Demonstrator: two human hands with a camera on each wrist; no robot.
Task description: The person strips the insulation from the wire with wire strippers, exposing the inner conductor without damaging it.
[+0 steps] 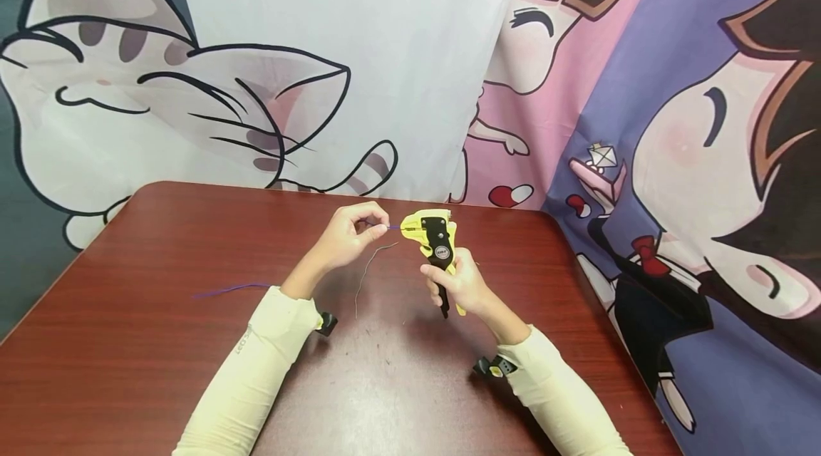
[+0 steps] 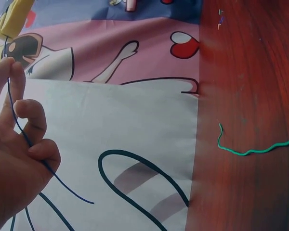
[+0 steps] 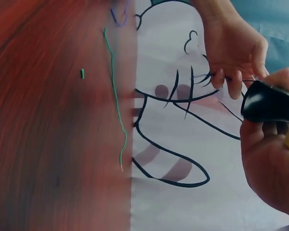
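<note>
Between thumb and forefinger my left hand [image 1: 349, 234] pinches a thin blue wire [image 2: 66, 186], whose loose tail runs down past the palm in the left wrist view. The wire's other end meets the jaws of a yellow and black wire stripper [image 1: 431, 231]. My right hand [image 1: 463, 283] grips that tool by its handles, holding it upright with its head turned toward the left hand. In the right wrist view a black handle [image 3: 267, 102] of the stripper sits in the right palm, and the left fingers show just beyond it.
A green wire [image 3: 116, 96] lies wavy on the brown table [image 1: 160, 363], with a short green scrap [image 3: 82, 73] near it. Another blue wire [image 1: 232, 289] rests left of the left forearm. Tiny bits [image 2: 220, 21] are scattered farther right. A cartoon-printed cloth [image 1: 410, 71] hangs behind the table.
</note>
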